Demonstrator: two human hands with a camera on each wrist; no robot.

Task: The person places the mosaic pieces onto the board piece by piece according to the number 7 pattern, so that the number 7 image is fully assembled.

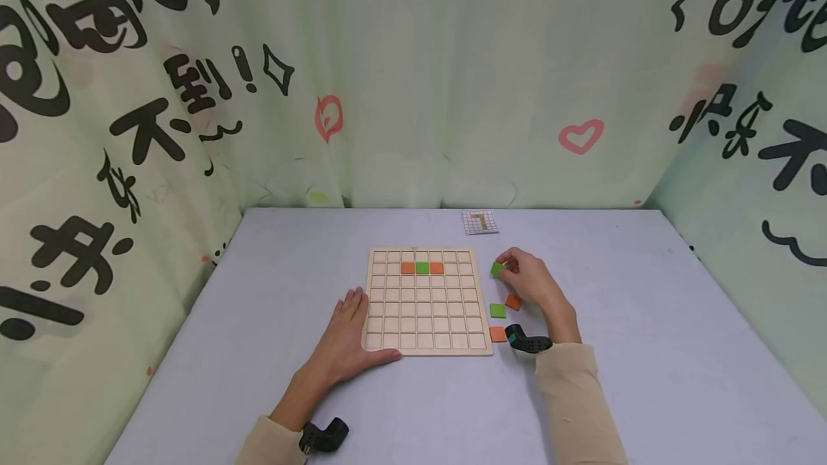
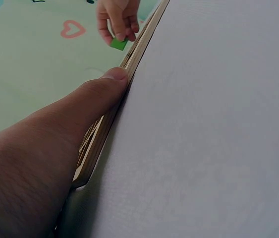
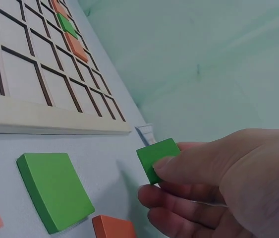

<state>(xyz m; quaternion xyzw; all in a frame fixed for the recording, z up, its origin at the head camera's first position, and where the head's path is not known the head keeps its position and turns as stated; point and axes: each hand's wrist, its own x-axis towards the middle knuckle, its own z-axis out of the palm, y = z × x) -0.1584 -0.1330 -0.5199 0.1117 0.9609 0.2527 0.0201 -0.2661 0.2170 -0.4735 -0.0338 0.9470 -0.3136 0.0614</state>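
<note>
My right hand (image 1: pixel 531 277) pinches a green square tile (image 3: pixel 158 157) between thumb and fingers, raised over the table just right of the wooden grid board (image 1: pixel 429 351). My left hand (image 1: pixel 349 339) lies along the board's left side and front left corner, fingers straight, thumb touching the front edge. In the second row of the board sit an orange tile (image 1: pixel 408 268), a green tile (image 1: pixel 423 268) and another orange tile (image 1: pixel 436 268), side by side. Below the right hand, a loose green tile (image 3: pixel 57 191) and two orange tiles, one nearer (image 1: pixel 497 334) and one tilted (image 1: pixel 513 302), lie beside the board.
A small printed pattern card (image 1: pixel 480 222) lies behind the board near the table's back edge. The white table (image 1: pixel 614 393) extends to both sides. Pale green curtains (image 1: pixel 452 92) with black writing and hearts enclose it at the back and sides.
</note>
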